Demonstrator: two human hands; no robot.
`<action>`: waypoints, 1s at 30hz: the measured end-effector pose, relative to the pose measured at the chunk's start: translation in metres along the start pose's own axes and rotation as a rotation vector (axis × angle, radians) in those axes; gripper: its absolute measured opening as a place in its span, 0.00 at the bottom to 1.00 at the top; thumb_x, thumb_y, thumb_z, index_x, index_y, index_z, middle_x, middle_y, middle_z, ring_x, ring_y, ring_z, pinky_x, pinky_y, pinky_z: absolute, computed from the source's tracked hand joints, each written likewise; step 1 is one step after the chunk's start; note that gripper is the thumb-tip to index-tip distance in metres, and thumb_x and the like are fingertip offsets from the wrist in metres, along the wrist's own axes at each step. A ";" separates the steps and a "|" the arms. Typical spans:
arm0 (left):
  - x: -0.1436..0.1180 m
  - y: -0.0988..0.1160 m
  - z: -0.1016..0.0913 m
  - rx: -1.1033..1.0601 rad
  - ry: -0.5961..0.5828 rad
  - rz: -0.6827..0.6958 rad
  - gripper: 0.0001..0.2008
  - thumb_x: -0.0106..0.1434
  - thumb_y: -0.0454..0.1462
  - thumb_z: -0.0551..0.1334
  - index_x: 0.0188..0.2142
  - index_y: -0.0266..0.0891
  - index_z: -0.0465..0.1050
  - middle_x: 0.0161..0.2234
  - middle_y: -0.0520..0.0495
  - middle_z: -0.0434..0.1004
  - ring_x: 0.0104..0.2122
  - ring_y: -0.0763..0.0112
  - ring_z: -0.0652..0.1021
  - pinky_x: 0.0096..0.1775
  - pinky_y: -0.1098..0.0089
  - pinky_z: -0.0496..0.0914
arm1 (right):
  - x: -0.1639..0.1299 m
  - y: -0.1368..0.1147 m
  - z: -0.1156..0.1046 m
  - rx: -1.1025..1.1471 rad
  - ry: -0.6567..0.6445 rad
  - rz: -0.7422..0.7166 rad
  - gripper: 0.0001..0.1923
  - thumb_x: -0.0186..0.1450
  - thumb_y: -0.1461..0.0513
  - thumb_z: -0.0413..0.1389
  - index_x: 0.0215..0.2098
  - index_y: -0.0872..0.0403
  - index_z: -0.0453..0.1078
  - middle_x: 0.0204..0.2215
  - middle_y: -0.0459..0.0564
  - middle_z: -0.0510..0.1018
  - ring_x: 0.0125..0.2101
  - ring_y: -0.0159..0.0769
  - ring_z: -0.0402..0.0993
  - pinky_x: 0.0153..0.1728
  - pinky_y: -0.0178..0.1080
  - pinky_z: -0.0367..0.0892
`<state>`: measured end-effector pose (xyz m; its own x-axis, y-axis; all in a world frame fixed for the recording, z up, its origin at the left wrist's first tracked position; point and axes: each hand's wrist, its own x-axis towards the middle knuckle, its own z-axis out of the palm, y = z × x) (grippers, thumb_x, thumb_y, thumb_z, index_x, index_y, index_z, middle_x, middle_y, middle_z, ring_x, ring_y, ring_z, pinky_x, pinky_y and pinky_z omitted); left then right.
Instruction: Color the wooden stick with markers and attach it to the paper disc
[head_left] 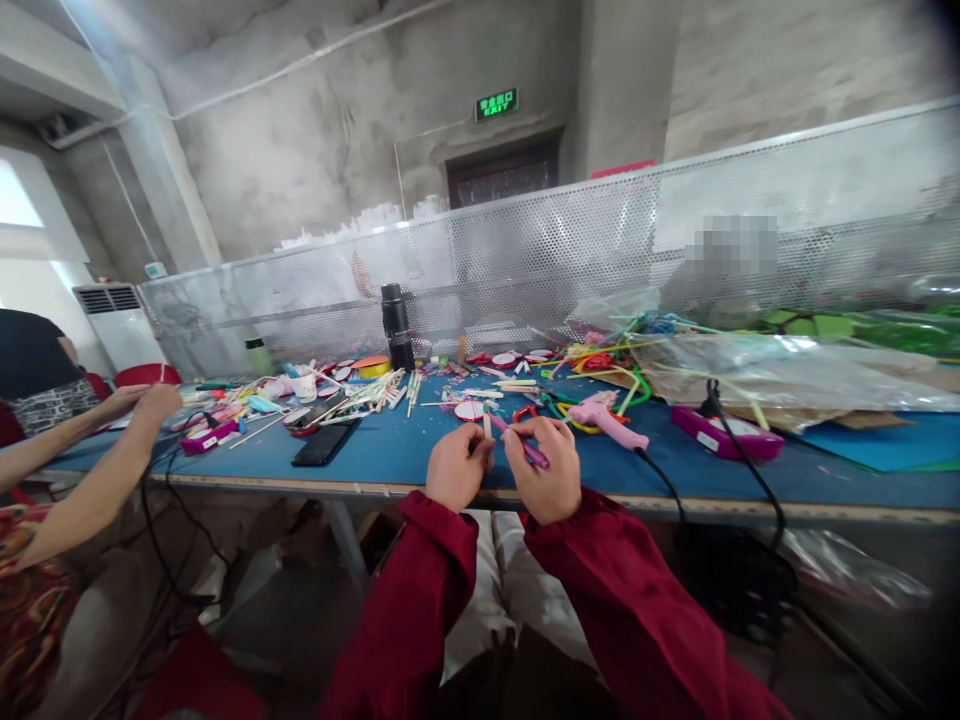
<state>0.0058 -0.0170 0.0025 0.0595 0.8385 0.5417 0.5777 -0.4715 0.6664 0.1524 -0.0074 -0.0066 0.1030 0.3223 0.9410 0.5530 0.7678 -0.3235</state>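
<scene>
In front of me, at the table's near edge, my left hand (459, 466) is closed on a small pale stick (487, 424) that points upward. My right hand (551, 470) wraps around a purple pen-shaped tool (535, 455), whose tip reaches toward the stick. Whether the tip touches the stick, I cannot tell. Just beyond my hands lies a small white disc with a red rim (469, 411). A pink glue gun (609, 421) with a black cord rests to the right of my right hand.
A black phone (325, 443), a black flask (397, 328) and piled sticks (375, 392) are at left. Purple boxes (726, 434) (208, 436) sit on both sides. Plastic-wrapped material (765, 372) covers the right. A co-worker's hands (146, 402) are at far left.
</scene>
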 end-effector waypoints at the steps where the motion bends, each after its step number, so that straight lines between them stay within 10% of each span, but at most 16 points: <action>1: 0.000 0.000 0.000 0.001 0.005 0.000 0.13 0.69 0.39 0.59 0.27 0.41 0.67 0.23 0.55 0.74 0.27 0.72 0.73 0.34 0.72 0.63 | 0.000 0.000 0.000 -0.003 0.004 0.000 0.06 0.68 0.61 0.57 0.31 0.49 0.69 0.28 0.44 0.80 0.33 0.39 0.74 0.46 0.46 0.63; 30: 0.000 -0.002 0.001 -0.029 0.014 0.005 0.12 0.69 0.39 0.58 0.28 0.41 0.69 0.23 0.54 0.74 0.27 0.71 0.73 0.35 0.72 0.64 | 0.000 0.000 0.000 0.007 0.034 -0.008 0.06 0.68 0.63 0.57 0.31 0.49 0.69 0.27 0.43 0.79 0.32 0.37 0.74 0.45 0.45 0.64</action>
<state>0.0052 -0.0158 0.0004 0.0510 0.8322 0.5521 0.5536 -0.4837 0.6779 0.1529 -0.0073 -0.0069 0.1271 0.2971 0.9463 0.5481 0.7742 -0.3167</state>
